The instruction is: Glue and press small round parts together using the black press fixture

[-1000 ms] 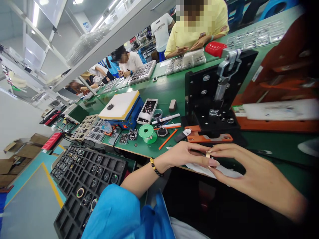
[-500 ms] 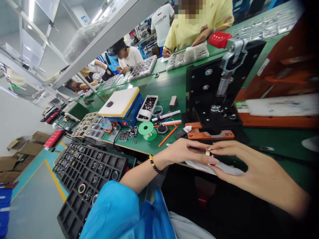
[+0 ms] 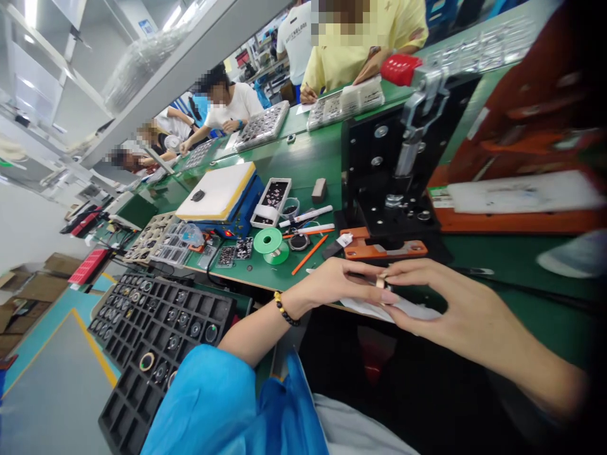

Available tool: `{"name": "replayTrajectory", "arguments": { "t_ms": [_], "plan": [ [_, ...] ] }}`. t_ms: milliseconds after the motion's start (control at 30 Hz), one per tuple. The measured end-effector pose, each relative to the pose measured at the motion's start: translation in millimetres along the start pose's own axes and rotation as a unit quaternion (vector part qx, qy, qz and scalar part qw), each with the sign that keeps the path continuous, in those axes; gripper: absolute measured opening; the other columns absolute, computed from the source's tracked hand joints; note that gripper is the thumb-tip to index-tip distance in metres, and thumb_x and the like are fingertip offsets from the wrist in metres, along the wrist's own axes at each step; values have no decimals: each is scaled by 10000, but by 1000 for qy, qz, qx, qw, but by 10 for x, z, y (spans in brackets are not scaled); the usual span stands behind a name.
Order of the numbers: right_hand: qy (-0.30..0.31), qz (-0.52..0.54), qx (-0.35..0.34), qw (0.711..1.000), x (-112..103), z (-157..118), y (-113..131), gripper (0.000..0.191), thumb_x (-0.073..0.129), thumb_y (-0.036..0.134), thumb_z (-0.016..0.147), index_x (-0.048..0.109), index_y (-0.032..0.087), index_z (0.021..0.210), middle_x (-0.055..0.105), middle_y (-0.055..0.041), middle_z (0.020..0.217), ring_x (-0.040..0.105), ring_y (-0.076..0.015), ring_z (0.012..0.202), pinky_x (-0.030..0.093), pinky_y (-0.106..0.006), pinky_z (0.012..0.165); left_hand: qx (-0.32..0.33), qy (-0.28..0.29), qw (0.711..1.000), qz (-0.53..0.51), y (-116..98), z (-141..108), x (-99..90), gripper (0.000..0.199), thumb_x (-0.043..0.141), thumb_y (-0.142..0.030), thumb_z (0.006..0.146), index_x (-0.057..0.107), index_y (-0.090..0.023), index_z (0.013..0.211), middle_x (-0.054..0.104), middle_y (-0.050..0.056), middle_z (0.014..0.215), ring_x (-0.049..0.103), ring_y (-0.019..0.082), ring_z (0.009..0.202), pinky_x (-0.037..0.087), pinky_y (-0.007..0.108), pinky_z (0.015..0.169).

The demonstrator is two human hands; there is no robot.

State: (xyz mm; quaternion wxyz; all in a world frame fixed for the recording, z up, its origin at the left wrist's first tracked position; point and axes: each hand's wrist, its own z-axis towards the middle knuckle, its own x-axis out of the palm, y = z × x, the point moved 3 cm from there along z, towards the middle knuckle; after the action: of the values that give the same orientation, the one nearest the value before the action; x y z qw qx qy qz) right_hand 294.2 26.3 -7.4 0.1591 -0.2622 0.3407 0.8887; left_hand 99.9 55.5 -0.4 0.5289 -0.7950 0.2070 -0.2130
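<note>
Fingertips of both hands meet over the bench's front edge around a small gold-rimmed watch case (image 3: 381, 282), mostly hidden by the fingers. My left hand (image 3: 334, 283), with a beaded bracelet at the wrist, pinches it from the left. From the other side, the thumb and fingers of my right hand (image 3: 441, 297) close on it. Beneath the hands lies a white cloth or sheet (image 3: 420, 310). An orange fixture (image 3: 386, 250) sits just beyond the fingers, in front of a black toggle press (image 3: 401, 158) with a red handle.
To the left, a black compartment tray (image 3: 137, 404) holds several round watch parts. On the green bench (image 3: 313, 155) are a green solder spool (image 3: 268, 241), an orange stick (image 3: 309, 255), a white parts box (image 3: 271, 202) and a blue heating box (image 3: 237, 221). Co-workers sit across the bench.
The whole scene has shifted a little leftward and slightly up as the camera turned. Both hands keep their pinch on the watch case, with hardly any change in the fingers.
</note>
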Motion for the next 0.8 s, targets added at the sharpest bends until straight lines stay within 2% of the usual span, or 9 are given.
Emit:
{"name": "replayTrajectory", "arguments": {
  "t_ms": [100,300,400,600,800],
  "plan": [
    [6,41,-14,999,-37,33,76,248,735,280,896,634,251,1120,730,-58,1134,736,-219,1047,613,-334,904,7,14,1000,3,-9,-2,18,752,1004,-392,598,756,-116,1253,775,106,1019,734,253,962,539,420,1014],
    [-2,81,9,997,-87,57,76,341,758,167,797,629,232,1107,724,-74,1138,734,-222,1039,624,-349,905,12,32,999,-8,11,28,3,716,1013,-246,616,736,-138,1267,782,106,1056,745,236,987,571,360,956],
    [-5,90,11,996,-96,53,81,363,751,148,786,629,235,1116,719,-72,1143,729,-222,1047,622,-351,915,12,33,999,-21,15,18,20,704,1012,-233,621,734,-136,1261,787,106,1058,751,233,987,585,360,954],
    [-6,104,7,995,-96,45,82,363,754,156,803,625,243,1131,707,-71,1155,720,-218,1055,621,-356,919,7,0,1000,-15,17,12,37,740,1021,-247,588,732,-119,1257,794,116,1026,761,266,975,595,401,953],
    [-9,59,4,998,-106,35,110,338,752,161,848,644,246,1156,707,-69,1163,711,-220,1078,620,-375,929,25,5,999,-37,48,28,22,703,1005,-203,613,740,-142,1262,782,112,1086,744,238,984,586,368,939]
  ]
}}
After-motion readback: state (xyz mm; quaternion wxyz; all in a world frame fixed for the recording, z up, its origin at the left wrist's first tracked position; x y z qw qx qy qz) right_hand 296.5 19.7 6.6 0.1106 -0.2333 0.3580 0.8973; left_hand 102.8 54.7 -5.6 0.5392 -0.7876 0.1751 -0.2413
